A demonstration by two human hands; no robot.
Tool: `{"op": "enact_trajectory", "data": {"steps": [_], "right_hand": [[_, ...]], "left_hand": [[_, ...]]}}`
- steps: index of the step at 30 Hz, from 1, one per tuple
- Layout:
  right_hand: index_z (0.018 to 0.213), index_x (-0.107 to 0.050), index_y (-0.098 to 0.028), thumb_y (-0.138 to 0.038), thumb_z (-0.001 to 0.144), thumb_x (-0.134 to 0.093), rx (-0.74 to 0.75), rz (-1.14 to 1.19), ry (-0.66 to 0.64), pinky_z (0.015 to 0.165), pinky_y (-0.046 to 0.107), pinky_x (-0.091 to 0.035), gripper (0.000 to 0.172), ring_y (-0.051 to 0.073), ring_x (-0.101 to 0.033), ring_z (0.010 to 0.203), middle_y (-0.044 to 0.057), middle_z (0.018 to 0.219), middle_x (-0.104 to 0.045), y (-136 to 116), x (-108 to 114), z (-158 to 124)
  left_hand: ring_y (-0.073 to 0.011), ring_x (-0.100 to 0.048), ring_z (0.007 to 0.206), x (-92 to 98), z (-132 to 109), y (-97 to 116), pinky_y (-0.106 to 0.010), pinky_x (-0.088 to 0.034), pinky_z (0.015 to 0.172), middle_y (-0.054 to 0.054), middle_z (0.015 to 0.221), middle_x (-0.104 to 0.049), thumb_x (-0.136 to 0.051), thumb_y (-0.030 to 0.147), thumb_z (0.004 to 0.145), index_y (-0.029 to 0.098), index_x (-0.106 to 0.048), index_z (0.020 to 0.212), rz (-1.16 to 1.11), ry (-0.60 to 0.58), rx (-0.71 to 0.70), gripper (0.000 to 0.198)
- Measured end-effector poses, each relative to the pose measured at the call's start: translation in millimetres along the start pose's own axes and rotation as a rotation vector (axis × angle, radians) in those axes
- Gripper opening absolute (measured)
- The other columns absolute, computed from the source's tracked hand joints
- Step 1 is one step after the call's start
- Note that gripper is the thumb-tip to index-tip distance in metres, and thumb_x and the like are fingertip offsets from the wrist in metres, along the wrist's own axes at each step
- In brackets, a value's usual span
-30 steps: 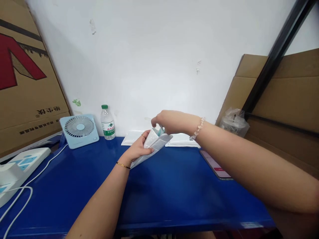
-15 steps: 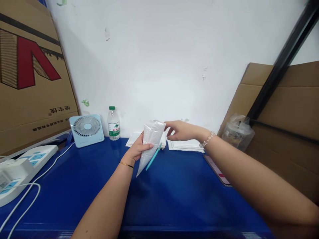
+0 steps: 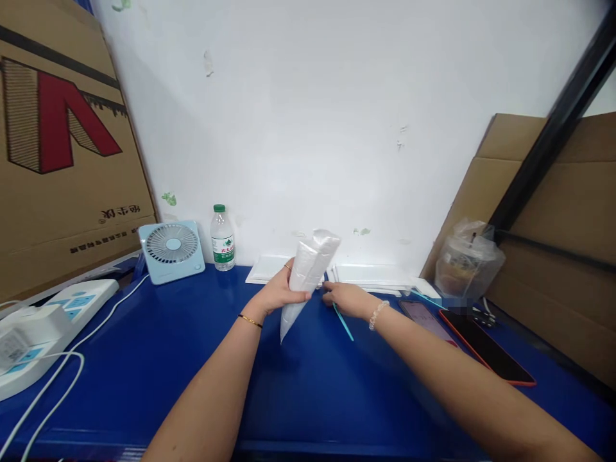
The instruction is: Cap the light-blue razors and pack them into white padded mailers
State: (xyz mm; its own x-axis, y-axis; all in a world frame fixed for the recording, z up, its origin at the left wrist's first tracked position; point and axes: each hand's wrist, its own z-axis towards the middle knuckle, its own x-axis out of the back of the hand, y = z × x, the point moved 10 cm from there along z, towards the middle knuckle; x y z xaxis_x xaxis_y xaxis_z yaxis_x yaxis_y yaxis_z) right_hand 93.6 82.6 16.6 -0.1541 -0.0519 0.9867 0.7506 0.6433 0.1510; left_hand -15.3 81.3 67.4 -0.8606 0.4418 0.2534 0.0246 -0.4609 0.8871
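Note:
My left hand (image 3: 279, 290) is closed round a white plastic padded mailer (image 3: 308, 268), its thumb across the front. The mailer is held up above the blue table, one pointed corner hanging down. To its right, my right hand (image 3: 350, 299) is low over the table with fingers bent together. A thin teal strip (image 3: 343, 322) sticks out from under these fingers and appears pinched in them; its upper end is hidden. Flat white mailers lie behind my hands, a left stack (image 3: 264, 269) and a right stack (image 3: 375, 276).
On the blue table (image 3: 192, 372) are a light blue fan (image 3: 173, 251), a water bottle (image 3: 223, 239) and a power strip (image 3: 91, 301) with white cables. At right lie two phones (image 3: 486, 346) and a bagged drink cup (image 3: 464, 260). Cardboard (image 3: 72, 128) stands at left.
My right hand has left the mailer's top edge and dropped down to the right. The teal strip has come away from the mailer with it. The mailer has shifted slightly right, tilting.

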Motion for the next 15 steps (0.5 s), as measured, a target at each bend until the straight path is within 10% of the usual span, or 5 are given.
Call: {"op": "enact_trajectory", "data": {"steps": [7,15], "right_hand": [[0.079,-0.062,-0.017,-0.011,0.070,-0.054,-0.117,0.191,-0.046,0.062,0.024,-0.037,0.014,0.015,-0.054,0.069,0.003,0.075,-0.061,50.1,-7.5,-47.2],[0.104,-0.063,-0.018,-0.052,0.081,-0.048,-0.449,0.893,0.521,0.050,0.026,-0.038,0.043,0.013,-0.046,0.054,0.004,0.074,-0.060,145.8,73.3,-167.2]], "left_hand": [[-0.0243,-0.049,0.109,-32.5,0.6,-6.8,-0.036,-0.039,0.095,-0.006,0.123,-0.050,-0.070,0.022,0.058,0.022,-0.031,0.136,0.287,-0.199,0.018,0.086],[-0.0271,-0.049,0.109,-33.7,0.1,-10.2,-0.038,-0.040,0.093,-0.007,0.124,-0.048,-0.073,0.029,0.056,0.024,-0.028,0.138,0.291,-0.216,0.065,0.094]]}}
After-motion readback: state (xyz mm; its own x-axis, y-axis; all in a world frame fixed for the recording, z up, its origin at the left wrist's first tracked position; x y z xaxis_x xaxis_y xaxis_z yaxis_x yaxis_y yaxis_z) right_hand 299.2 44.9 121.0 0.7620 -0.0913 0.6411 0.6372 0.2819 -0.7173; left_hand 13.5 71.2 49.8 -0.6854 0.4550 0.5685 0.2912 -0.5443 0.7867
